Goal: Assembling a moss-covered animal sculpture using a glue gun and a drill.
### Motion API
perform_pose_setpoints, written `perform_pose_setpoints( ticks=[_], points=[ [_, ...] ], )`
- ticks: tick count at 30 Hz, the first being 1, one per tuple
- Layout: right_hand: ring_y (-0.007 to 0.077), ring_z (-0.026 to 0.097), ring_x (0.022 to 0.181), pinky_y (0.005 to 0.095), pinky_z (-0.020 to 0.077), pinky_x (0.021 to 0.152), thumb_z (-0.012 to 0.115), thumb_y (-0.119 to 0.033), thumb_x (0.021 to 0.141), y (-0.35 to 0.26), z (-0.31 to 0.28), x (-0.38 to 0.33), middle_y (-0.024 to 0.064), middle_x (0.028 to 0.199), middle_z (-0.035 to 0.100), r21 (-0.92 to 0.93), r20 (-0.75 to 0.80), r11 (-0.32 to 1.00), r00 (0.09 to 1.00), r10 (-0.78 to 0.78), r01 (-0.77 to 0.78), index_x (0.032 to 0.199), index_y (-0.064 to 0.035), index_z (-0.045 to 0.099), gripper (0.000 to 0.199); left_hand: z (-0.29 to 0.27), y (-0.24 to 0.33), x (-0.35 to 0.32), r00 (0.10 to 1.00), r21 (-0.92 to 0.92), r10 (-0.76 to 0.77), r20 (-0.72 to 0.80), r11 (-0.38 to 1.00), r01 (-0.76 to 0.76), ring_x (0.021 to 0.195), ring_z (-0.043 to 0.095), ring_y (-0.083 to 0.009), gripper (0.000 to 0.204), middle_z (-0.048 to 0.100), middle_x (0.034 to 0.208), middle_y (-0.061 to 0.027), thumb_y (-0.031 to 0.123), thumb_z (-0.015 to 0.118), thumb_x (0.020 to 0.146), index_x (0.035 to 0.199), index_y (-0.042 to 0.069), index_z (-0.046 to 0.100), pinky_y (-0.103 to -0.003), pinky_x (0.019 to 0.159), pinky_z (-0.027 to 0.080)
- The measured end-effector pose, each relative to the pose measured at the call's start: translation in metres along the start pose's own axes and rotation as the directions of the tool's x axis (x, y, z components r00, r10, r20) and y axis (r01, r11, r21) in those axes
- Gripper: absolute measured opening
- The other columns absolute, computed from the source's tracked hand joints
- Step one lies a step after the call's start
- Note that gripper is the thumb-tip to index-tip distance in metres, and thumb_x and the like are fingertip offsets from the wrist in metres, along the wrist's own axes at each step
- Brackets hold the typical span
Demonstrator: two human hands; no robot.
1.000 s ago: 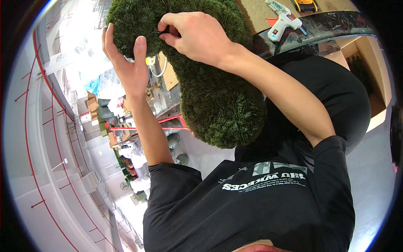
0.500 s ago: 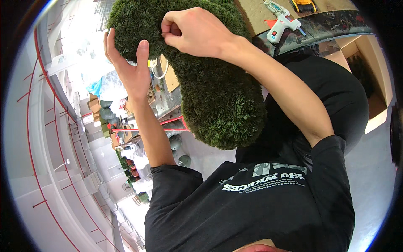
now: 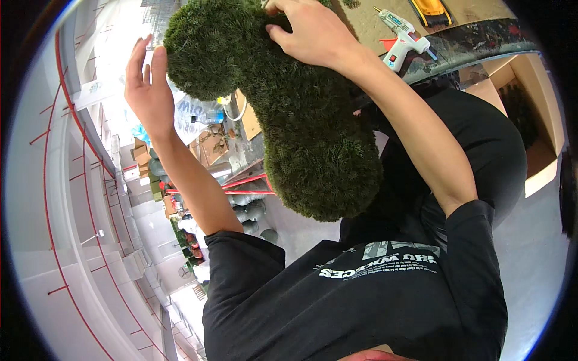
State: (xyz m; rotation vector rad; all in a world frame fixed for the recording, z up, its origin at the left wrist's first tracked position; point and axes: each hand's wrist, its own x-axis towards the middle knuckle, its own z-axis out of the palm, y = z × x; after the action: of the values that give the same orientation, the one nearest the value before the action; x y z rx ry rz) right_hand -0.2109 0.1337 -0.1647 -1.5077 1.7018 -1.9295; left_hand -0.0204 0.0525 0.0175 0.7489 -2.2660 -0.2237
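A large lobed shape covered in dark green artificial foliage (image 3: 319, 141) stretches from the top of the view down to my lap. My left hand (image 3: 147, 90) is raised beside its upper left lobe, fingers extended and holding nothing. The thumb of that hand comes close to the foliage edge; whether it touches I cannot tell. Over the top of the shape lies my right hand (image 3: 316, 36), thumb and fingers apart and resting at the foliage. Its fingertips reach near the upper picture edge, where a small pale bit shows beside them.
On the table at upper right lie a white glue gun (image 3: 404, 39) and a yellow-and-black tool (image 3: 431, 11). An open cardboard box (image 3: 545, 150) stands at the right. Past the foliage at left are a blue-labelled bottle (image 3: 208, 117), a white cable (image 3: 238, 111) and red bars (image 3: 244, 180).
My left hand has drawn left, off the foliage. My right hand has moved up and right, its pinched fingers now apart. The foliage shape has shifted slightly right and down.
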Motion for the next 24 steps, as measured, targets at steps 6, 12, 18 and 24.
perform_pose_setpoints(
  ticks=[6,12,18,24],
  points=[
    [0.0432,0.059,0.116,0.0461,0.0479,0.103,0.067,-0.016,0.089,-0.005,-0.003,-0.005,0.0282,0.115,0.062,0.046,-0.015,0.998,0.999,-0.031,0.032,0.112,0.0072,0.062,0.033,0.003,0.008,-0.011,0.993,0.114,0.111,0.037,0.987,-0.114,0.128,0.061,-0.0263,0.02,0.066,0.135,-0.0181,0.014,0.083,0.088,0.106,0.006,0.079,-0.041,0.111,0.044],
    [0.0432,0.058,0.117,0.046,0.0476,0.104,0.066,-0.015,0.089,-0.006,-0.003,-0.004,0.0286,0.117,0.062,0.073,0.004,0.997,1.0,0.002,-0.002,0.112,0.007,0.063,0.032,0.02,0.008,-0.011,0.988,0.295,0.143,0.052,0.943,-0.152,0.127,0.062,-0.0292,0.027,0.068,0.134,-0.0149,0.023,0.086,0.084,0.108,0.013,0.082,-0.042,0.111,0.044],
    [0.0343,0.067,0.101,0.0432,0.0534,0.091,0.068,-0.021,0.092,0.007,0.006,-0.011,0.019,0.105,0.068,-0.018,-0.085,0.999,0.996,-0.04,0.039,0.108,0.0006,0.066,0.027,0.034,0.014,-0.016,0.993,0.297,0.071,-0.095,0.954,-0.04,0.123,0.065,-0.0293,0.017,0.069,0.132,-0.016,0.02,0.085,0.085,0.097,0.009,0.083,-0.041,0.105,0.049],
    [0.0353,0.064,0.114,0.0443,0.0506,0.1,0.065,-0.025,0.093,0.005,0.001,-0.014,0.0169,0.118,0.065,-0.032,0.041,0.999,0.998,0.038,-0.037,0.117,-0.0023,0.067,0.033,0.031,0.015,-0.018,0.988,0.331,0.074,-0.139,0.943,-0.025,0.12,0.066,-0.0302,0.012,0.07,0.129,-0.0171,0.016,0.083,0.086,0.095,0.007,0.082,-0.042,0.101,0.052]
  ],
)
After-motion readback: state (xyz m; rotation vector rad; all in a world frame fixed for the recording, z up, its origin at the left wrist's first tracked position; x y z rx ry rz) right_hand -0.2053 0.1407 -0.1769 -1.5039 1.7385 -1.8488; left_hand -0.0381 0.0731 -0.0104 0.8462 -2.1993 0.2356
